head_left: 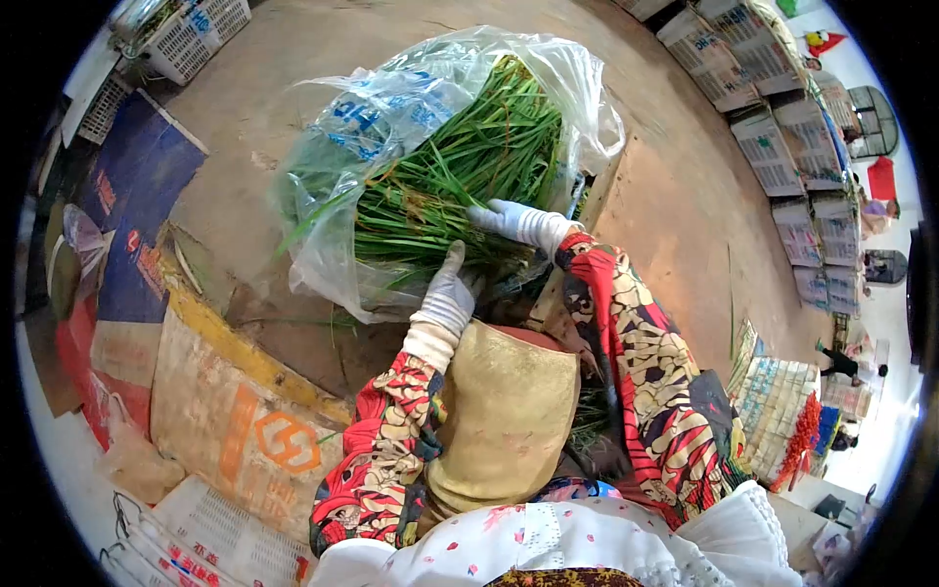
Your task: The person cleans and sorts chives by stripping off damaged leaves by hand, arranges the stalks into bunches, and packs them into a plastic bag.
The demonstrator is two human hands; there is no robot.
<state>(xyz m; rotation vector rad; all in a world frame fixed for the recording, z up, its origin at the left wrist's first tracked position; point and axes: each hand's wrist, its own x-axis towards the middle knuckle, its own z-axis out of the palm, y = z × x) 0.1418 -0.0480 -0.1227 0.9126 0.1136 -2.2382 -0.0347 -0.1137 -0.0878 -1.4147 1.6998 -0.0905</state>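
A big clear plastic bag [333,254] with blue print gapes wide in front of me. It is full of long, thin green leaves [460,176], like garlic chives, with some brownish strands among them. My left hand [450,295], in a pale glove, is at the near edge of the leaves with its thumb stretched up. Its other fingers are partly hidden. Across the right side of the leaves lies my right hand [516,221], gloved too, its fingers stretched out and pointing left. A tan cloth [509,401] covers my lap between the patterned sleeves.
Flattened printed cardboard [235,391] lies to the left, beside a blue printed sheet [147,196]. A white crate [201,39] stands at the upper left. Stacked printed boxes [768,147] line the right side. Other people [861,367] are far off at the right.
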